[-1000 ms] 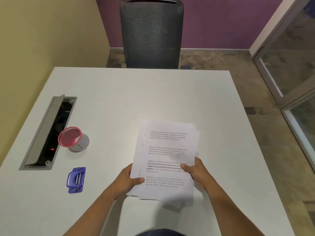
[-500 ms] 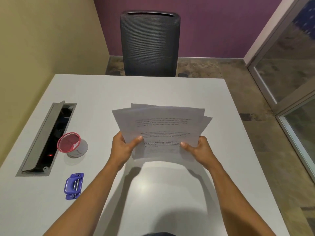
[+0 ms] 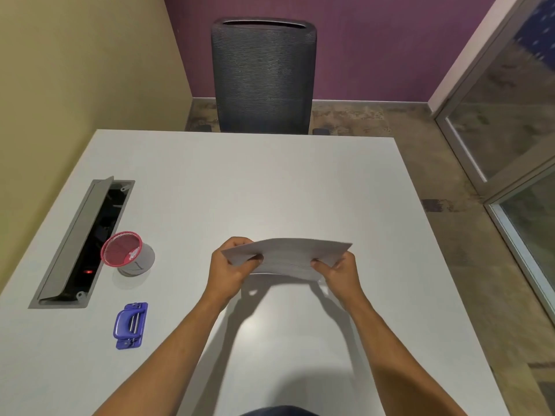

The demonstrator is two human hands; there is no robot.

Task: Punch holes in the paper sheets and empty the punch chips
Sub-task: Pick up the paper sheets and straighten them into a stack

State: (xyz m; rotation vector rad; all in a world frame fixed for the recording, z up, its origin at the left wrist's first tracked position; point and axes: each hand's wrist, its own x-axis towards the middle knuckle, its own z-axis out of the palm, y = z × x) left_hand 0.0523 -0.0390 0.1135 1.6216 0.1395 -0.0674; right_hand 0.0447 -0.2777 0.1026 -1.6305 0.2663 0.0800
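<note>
- Paper sheets sit near the middle of the white table, lifted off it and tilted almost edge-on, so the printed side is hard to make out.
- Left hand pinches the stack's left end, thumb on the near face and fingers curled behind, mostly hidden by the paper.
- Right hand pinches the right end the same way; its fingertips are out of sight behind the sheets.
- Both forearms run in from 6 o'clock and are cut off by the bottom edge.
- Hole punch, blue, lies flat on the table at about 8 o'clock from the hands, well apart from them.
- Red mesh cup rests at 9 o'clock on a grey round base; possibly a few white chips lie inside, though the mesh blurs them.
- Cable tray is sunk into the table just left of the cup, lid up, its inside dark apart from a small red light.
- Black chair stands at 12 o'clock, its seat hidden behind the table's far edge.
</note>
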